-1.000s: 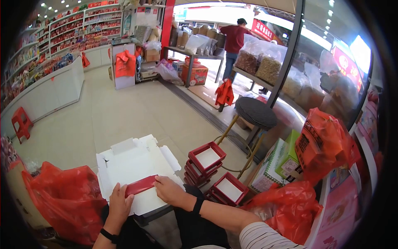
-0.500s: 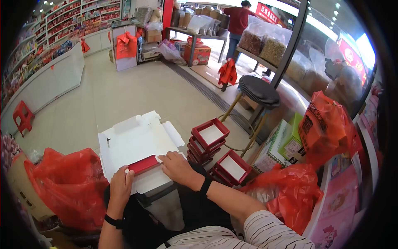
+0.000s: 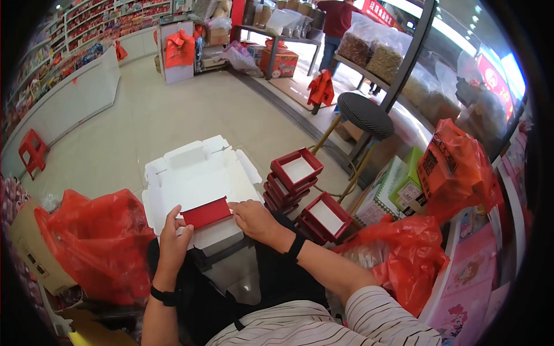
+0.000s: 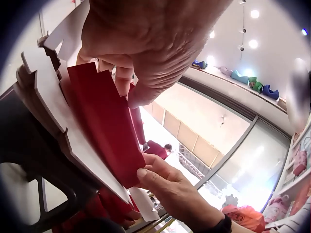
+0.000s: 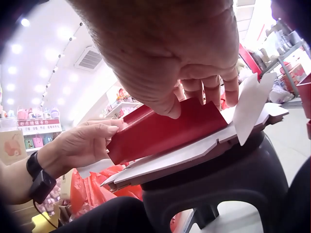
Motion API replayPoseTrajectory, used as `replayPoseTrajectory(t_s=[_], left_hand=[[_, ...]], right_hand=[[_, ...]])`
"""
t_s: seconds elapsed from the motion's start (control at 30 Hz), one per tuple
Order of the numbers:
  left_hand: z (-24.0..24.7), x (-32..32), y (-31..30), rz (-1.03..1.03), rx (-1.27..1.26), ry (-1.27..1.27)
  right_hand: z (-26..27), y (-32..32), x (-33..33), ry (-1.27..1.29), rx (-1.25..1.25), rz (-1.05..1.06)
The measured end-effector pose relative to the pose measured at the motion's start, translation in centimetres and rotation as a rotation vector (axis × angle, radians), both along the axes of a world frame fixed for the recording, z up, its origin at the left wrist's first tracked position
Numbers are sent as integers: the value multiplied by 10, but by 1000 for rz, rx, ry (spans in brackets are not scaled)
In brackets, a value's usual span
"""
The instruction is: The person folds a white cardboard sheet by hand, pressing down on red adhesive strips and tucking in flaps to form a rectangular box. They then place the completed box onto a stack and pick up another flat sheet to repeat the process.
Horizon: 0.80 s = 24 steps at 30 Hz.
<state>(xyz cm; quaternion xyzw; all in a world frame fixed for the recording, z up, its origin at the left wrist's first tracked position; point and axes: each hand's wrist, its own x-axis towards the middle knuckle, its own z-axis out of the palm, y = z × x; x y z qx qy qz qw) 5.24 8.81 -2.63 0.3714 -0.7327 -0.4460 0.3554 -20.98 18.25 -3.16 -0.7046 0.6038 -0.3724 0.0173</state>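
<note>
A red cardboard piece [image 3: 206, 213], folded with a raised side panel, is held between both hands over a white flattened carton [image 3: 187, 176]. My left hand [image 3: 173, 239] pinches its left end, thumb on the near side. At the other end my right hand [image 3: 258, 224] grips the corner, its thumb against the red panel in the right wrist view. The panel [image 5: 167, 133] stands tilted close over the carton's near edge. Stacked red trays [image 3: 295, 171] with white bottoms stand just right of the carton, beside another red tray [image 3: 326, 218].
Under the carton is a dark plastic stool [image 5: 214, 179]. Red plastic bags [image 3: 98, 242] lie at the left and more red bags [image 3: 398, 254] at the right. A round black-topped stool [image 3: 365, 115] stands beyond the trays. A person [image 3: 337, 26] is by the doorway.
The red piece has turned from a narrow strip to a broader upright panel, with both hands staying at its ends. The head view has tilted downward, so the surroundings sit higher.
</note>
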Motion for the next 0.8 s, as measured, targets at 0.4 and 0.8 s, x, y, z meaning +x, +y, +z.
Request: replayPoseTrajectory(t_s=[0.4,0.8], left_hand=[[2,6,29,-71,-293,-60],[-8,10,36,-171,-408,-140]], right_hand=[[-1,2,-70,-228,220,-265],[9,-36,-29,-526,340,105]])
